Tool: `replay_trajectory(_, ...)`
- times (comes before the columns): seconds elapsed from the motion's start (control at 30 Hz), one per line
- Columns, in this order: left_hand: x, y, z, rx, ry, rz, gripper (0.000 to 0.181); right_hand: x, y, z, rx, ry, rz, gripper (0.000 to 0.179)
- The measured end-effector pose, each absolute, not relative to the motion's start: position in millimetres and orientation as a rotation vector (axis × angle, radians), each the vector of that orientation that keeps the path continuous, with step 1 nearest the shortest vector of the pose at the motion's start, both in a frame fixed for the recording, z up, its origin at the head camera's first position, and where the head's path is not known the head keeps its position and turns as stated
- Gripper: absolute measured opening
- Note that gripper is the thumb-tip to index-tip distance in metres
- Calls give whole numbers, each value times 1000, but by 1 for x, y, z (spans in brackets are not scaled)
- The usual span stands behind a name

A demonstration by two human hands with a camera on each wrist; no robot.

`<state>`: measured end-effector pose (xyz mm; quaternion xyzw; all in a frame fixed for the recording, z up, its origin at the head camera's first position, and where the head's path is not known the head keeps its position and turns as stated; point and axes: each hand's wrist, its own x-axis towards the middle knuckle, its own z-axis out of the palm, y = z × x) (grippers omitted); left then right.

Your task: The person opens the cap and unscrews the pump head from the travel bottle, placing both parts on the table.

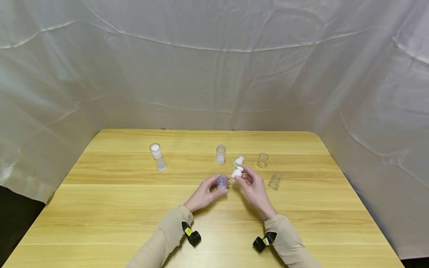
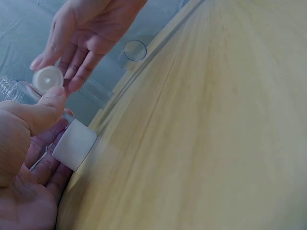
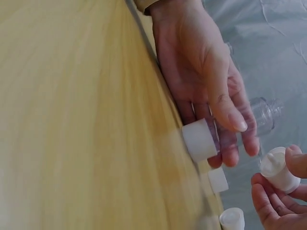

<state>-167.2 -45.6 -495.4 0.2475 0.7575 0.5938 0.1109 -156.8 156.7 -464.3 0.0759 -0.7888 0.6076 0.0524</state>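
My left hand (image 1: 203, 193) grips a clear bottle (image 1: 222, 182) with a threaded neck, fingers and thumb round its body. The bottle's white base (image 2: 75, 145) shows below the fingers in the left wrist view, close over the table. To its right, my right hand (image 1: 255, 188) pinches a white pump head (image 1: 237, 172) between thumb and fingers. In the right wrist view the underside of this pump head (image 3: 279, 168) faces the bottle, apart from its neck. Just beyond the right fingertips, a second white pump head (image 1: 239, 160) is on the wooden table (image 1: 134, 212).
Another clear bottle (image 1: 220, 155) with a white bottom stands behind my left hand. Farther left is a bottle with a white top and clear cover (image 1: 158, 157). Two clear caps are to the right, one upright cap (image 1: 262, 160) behind the other cap (image 1: 275, 181). Pale sheeting (image 1: 214, 82) surrounds the table.
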Motion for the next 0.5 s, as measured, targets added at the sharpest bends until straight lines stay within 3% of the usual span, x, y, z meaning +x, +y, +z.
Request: replay_trajectory(0.5,-168,-46,-495,750,2192,1760,49,-162,173,-473,194,-2777,1323,32)
